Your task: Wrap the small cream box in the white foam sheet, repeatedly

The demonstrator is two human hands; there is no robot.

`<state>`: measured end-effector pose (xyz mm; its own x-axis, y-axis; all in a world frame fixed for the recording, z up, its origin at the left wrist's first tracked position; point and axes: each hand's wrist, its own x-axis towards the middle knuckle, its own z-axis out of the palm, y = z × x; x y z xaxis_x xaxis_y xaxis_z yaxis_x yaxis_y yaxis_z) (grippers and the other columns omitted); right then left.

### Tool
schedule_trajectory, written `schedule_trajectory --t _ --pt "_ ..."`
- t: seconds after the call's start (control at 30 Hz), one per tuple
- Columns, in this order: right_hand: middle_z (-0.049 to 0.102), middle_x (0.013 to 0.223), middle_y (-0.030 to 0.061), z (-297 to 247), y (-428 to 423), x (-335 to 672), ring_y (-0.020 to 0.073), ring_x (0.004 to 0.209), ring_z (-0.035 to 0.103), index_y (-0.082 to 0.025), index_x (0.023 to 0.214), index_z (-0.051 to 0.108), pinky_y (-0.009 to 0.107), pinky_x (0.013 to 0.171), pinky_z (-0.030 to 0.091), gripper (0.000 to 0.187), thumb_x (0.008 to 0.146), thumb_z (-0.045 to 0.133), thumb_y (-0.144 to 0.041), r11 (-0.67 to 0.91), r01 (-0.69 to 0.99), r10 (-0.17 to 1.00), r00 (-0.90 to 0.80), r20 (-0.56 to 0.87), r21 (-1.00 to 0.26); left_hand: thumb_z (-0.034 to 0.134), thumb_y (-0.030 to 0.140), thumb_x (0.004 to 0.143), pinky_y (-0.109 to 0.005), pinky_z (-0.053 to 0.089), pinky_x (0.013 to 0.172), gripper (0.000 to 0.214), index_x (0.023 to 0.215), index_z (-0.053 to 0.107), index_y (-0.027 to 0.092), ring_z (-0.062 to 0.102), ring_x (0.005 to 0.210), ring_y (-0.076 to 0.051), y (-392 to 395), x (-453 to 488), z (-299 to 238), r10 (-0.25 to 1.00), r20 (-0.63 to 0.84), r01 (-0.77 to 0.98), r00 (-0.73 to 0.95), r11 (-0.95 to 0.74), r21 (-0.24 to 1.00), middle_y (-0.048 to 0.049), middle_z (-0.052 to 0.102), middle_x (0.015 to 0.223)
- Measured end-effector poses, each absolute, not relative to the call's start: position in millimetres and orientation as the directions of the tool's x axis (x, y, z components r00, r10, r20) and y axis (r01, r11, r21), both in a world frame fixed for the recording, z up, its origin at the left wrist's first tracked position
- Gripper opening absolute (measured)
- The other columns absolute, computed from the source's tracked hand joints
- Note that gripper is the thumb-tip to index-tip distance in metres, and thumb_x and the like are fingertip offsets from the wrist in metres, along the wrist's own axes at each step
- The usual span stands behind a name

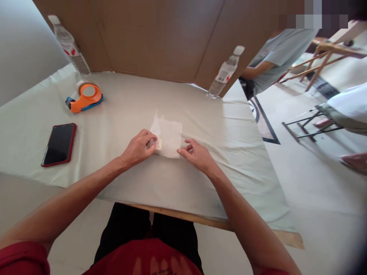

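Note:
A thin white tissue (172, 133) lies spread on the cloth-covered table between my hands, its upper left part raised and creased. My left hand (140, 145) is closed at the tissue's left edge, thumb and fingers gripping a folded bit of it. By those fingertips, a small pale yellowish patch (159, 144) shows on the tissue; I cannot make out what it is. My right hand (197, 154) is at the right edge, its thumb touching the lower right corner. Its fingers are loosely curved, with a gap between thumb and forefinger.
An orange tape dispenser (87, 97) and a red-cased phone (59, 144) lie at left. Water bottles stand at the back left (70, 47) and back right (226, 72), against a brown cardboard panel (160, 38). Another person's arm (259, 70) shows beyond the panel at right.

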<state>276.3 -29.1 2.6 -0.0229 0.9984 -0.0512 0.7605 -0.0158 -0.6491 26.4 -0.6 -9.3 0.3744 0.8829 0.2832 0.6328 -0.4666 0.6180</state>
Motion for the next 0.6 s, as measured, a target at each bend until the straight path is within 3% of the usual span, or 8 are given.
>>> schedule_trajectory --t 0.17,0.37,0.6 --pt "0.070 0.097 0.0077 -3.9 -34.9 265.8 0.0184 0.073 0.067 -0.015 0.146 0.044 0.030 0.065 0.051 0.077 0.083 0.068 -0.053 -0.187 0.632 0.976 0.033 -0.215 -0.752 0.058 0.022 0.081 -0.029 0.049 0.069 0.021 0.099 0.068 0.018 0.053 0.065 -0.012 -7.2 30.8 -13.7 0.877 0.318 0.645 0.360 -0.481 0.594 -0.0039 0.062 0.092" --pt "0.066 0.106 0.0126 -8.4 -28.4 250.1 0.0164 0.060 0.060 -0.016 0.155 0.031 0.029 0.046 0.047 0.088 0.081 0.067 -0.048 -0.232 0.468 0.970 0.044 -0.240 -0.853 0.057 0.022 0.081 -0.031 0.051 0.072 0.019 0.096 0.067 0.019 0.059 0.077 -0.017 -2.8 31.4 -17.9 0.825 0.348 0.630 0.444 -0.564 0.533 -0.0050 0.064 0.093" --pt "0.060 0.075 0.0006 -18.5 -18.6 234.5 0.0208 0.071 0.058 -0.005 0.151 0.036 0.035 0.071 0.046 0.085 0.079 0.065 -0.041 -0.059 0.656 0.997 0.069 -0.019 -0.752 0.055 0.015 0.080 -0.028 0.053 0.071 0.023 0.100 0.066 0.017 0.059 0.077 -0.016 -7.6 36.2 -29.9 0.781 0.505 0.579 0.367 -0.617 0.533 -0.0069 0.063 0.094"
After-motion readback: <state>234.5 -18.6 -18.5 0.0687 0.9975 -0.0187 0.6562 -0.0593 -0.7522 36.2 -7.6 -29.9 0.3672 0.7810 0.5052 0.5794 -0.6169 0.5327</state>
